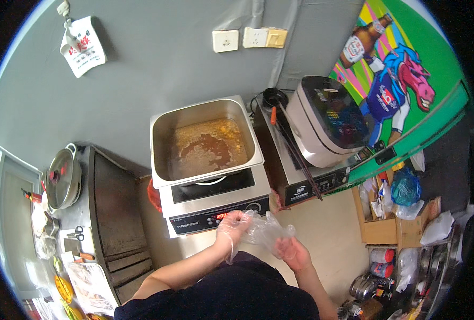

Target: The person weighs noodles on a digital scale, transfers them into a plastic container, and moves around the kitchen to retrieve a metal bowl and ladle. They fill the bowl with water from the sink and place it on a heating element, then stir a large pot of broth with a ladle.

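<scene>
My left hand [232, 229], in a clear plastic glove, pinches the edge of a second clear disposable plastic glove [261, 230] in front of my chest. The fingers of my right hand [295, 250] are partly inside that second glove, which hangs loose and crumpled past their tips. Just beyond my hands stands an induction cooker [221, 212] with a lit red display. On it rests a deep rectangular stainless steel pan [161, 160] holding brown, oily broth [211, 148].
To the right, a rice cooker [321, 120] and long chopsticks [301, 160] sit on another induction cooker [313, 188]. At left, a counter carries a lidded pot [63, 180], scissors [76, 233] and a cleaver [73, 248]. A cardboard box [381, 232] stands at right.
</scene>
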The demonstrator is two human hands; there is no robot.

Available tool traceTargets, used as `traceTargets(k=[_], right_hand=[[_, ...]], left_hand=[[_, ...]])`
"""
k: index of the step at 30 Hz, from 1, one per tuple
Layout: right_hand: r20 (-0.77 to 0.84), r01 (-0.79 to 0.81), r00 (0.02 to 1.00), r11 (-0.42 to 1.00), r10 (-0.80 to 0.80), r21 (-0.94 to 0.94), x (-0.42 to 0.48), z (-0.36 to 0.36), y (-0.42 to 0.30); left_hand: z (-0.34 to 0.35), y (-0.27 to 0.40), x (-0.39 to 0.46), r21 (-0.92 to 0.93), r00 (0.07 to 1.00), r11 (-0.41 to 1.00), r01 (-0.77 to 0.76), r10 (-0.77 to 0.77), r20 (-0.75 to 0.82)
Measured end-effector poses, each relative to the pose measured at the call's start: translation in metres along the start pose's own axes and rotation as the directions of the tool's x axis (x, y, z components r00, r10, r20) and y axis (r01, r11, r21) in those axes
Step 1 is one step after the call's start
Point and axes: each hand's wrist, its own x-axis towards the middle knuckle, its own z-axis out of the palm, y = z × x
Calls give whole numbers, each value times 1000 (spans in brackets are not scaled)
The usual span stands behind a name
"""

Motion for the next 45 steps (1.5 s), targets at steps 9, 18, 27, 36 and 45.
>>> traceTargets(k=[9,18,27,36,45], right_hand=[[-47,258,965,966,-257,4,-75,-57,8],[-290,557,815,816,-502,153,-254,-152,85],[-813,982,188,126,-552,142,-444,-207,259],[-910,860,-413,-319,22,-398,-539,-204,381],[-696,589,-563,-375,446,-716,-641,-207,486]], left_hand=[[40,-25,-41,-19,981,994,-103,105,162],[151,-113,-117,265,852,964,-31,-113,511],[311,-231,-308,418,209,876,-239,-374,904],[380,-348,-494,93,-636,694,-714,-698,330],[329,-449,-717,420,-625,536,-733,-774,-103]])
